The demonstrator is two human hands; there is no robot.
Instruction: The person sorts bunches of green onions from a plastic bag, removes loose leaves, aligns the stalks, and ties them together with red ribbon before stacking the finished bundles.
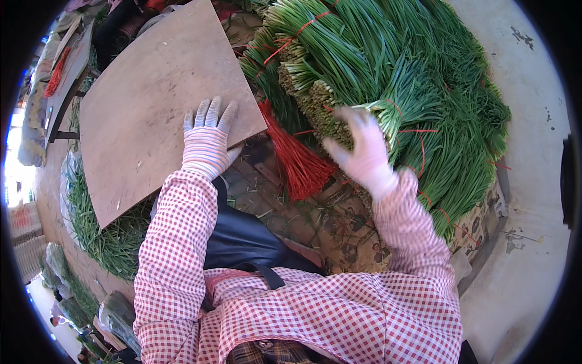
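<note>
My left hand point(209, 141), in a striped knit glove, lies flat on the brown wooden board point(154, 91) near its right edge, fingers stretched out and nothing in them. My right hand point(367, 151), gloved too and slightly blurred, is at the heap of green chives point(451, 85), thumb and fingers apart. Next to its fingertips are the pale cut ends of a chive bundle point(407, 100) bound with a red tie. Whether the fingers touch those stalks I cannot tell. Between my hands hangs a bunch of thin red ties point(296, 159), fanned out below the board's corner.
Loose green trimmings point(109, 233) lie on the floor left of the board. Another table point(68, 79) with red ties on it stands at the far left. A pale wall or floor surface point(527, 182) borders the chives on the right. Plastic-wrapped bundles point(118, 315) sit at lower left.
</note>
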